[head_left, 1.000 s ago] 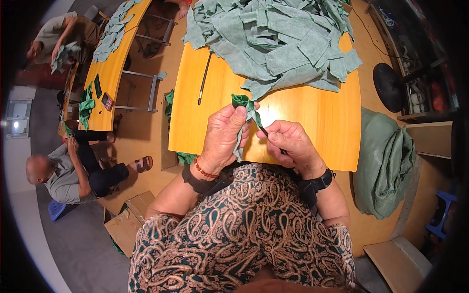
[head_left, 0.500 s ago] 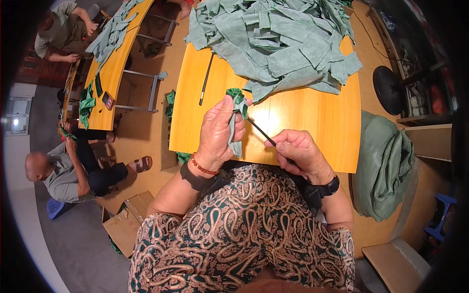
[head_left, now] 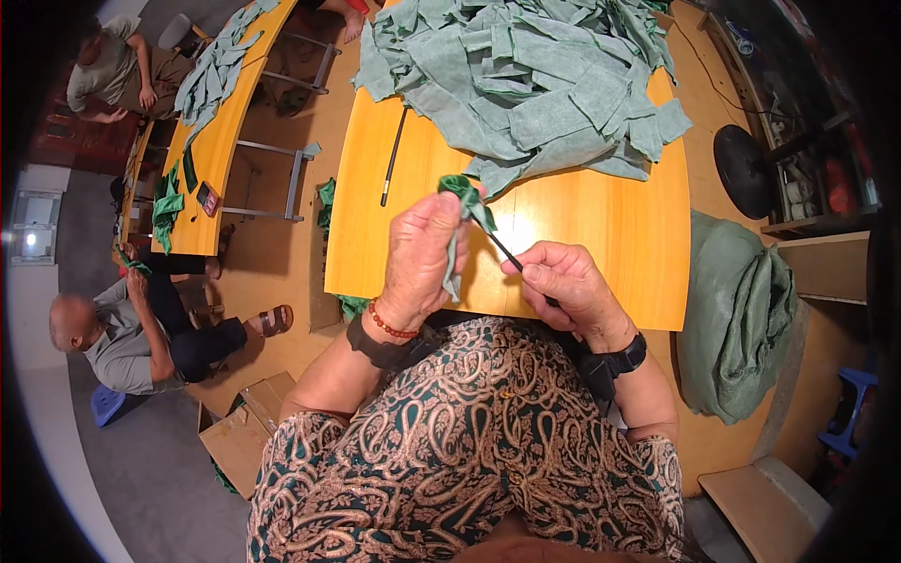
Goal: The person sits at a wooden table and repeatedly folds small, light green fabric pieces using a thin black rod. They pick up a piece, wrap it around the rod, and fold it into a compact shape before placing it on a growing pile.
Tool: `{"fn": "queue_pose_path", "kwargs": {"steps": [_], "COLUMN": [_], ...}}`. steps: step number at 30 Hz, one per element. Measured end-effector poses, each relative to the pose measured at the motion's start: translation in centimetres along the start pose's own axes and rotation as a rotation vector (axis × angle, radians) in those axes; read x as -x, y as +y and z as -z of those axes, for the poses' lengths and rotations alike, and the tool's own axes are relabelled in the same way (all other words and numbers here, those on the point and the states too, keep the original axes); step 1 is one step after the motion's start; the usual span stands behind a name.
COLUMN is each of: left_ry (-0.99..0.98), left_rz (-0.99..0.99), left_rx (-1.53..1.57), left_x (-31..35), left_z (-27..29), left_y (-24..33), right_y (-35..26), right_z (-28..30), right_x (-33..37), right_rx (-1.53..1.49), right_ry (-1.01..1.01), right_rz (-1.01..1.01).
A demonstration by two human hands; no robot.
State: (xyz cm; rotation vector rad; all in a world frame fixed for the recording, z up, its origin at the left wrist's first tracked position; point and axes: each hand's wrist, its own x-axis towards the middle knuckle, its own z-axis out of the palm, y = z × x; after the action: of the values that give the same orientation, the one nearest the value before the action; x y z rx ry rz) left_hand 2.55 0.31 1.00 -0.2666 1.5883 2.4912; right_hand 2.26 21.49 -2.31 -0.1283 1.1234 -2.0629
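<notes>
My left hand is closed on a strip of green fabric, pinched between thumb and fingers. The strip's bunched, darker green end stands above the thumb, and its pale tail hangs below the fingers. My right hand grips a thin black rod whose far end goes into the bunched fabric; I cannot see its tip. Both hands are over the near edge of a yellow wooden table. Beyond them lies a large heap of pale green fabric pieces.
Another thin black rod lies on the table at left. A big green fabric bundle stands on the right, near a black round base. Two people sit by a second table at left. A cardboard box is at lower left.
The bunched end of the fabric has spread and turned over the rod, and the rod sits deeper in it. My right hand has shifted slightly. At far left, a person's arm has moved.
</notes>
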Motion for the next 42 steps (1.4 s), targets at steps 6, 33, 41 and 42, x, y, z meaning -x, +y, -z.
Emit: {"fn": "queue_pose_path", "kwargs": {"steps": [6, 33, 41, 42], "left_ry": [-0.056, -0.016, -0.064, -0.098], "left_rz": [0.048, 0.058, 0.079, 0.076], "left_rx": [-0.07, -0.01, 0.261, 0.272], "left_x": [0.4, -0.1, -0.6, -0.7], "left_z": [-0.3, 0.5, 2.7, 2.7], "left_y": [-0.4, -0.6, 1.3, 1.2], "right_y": [-0.5, 0.3, -2.0, -2.1], "right_z": [0.2, -2.1, -0.8, -0.5], "right_x": [-0.4, -0.7, 3.1, 2.7], "right_rx": [0.007, 0.197, 0.151, 0.132], "right_ry": [-0.034, 0.112, 0.112, 0.103], "right_rz": [0.035, 0.052, -0.002, 0.007]}}
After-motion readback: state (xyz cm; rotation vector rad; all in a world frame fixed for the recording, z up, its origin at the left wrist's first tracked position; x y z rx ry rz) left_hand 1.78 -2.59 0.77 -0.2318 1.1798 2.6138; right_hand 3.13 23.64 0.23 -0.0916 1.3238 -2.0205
